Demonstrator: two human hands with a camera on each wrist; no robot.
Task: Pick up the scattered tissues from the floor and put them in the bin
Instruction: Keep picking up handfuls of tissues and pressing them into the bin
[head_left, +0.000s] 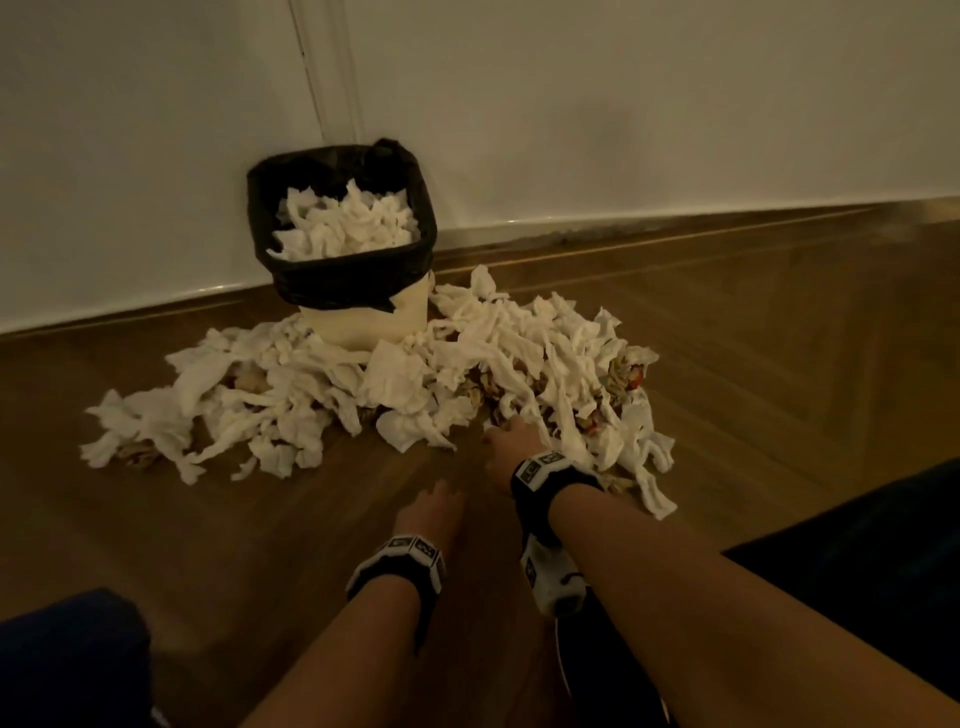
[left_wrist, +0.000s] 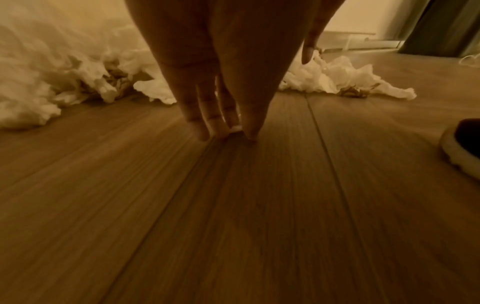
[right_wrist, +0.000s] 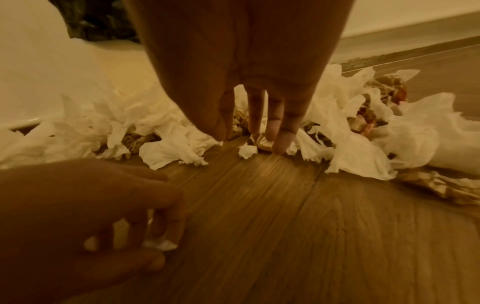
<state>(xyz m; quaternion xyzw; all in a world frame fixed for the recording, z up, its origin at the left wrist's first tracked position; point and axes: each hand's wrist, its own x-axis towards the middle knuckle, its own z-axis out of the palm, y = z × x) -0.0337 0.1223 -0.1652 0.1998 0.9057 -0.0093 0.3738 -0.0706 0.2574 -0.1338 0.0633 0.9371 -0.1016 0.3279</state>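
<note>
A cream bin with a black liner stands against the wall, heaped with white tissues. A wide pile of crumpled white tissues lies on the wooden floor around its base. My left hand reaches down to the bare floor in front of the pile, and its fingertips pinch a small white tissue scrap. My right hand is further forward at the pile's near edge. Its fingers point straight down and touch the floor beside a small crumpled tissue piece.
Brownish and red-flecked crumpled papers are mixed into the right of the pile. A shoe rests on the floor to my left hand's right. White wall and skirting run behind the bin. Dark clothing fills the lower corners.
</note>
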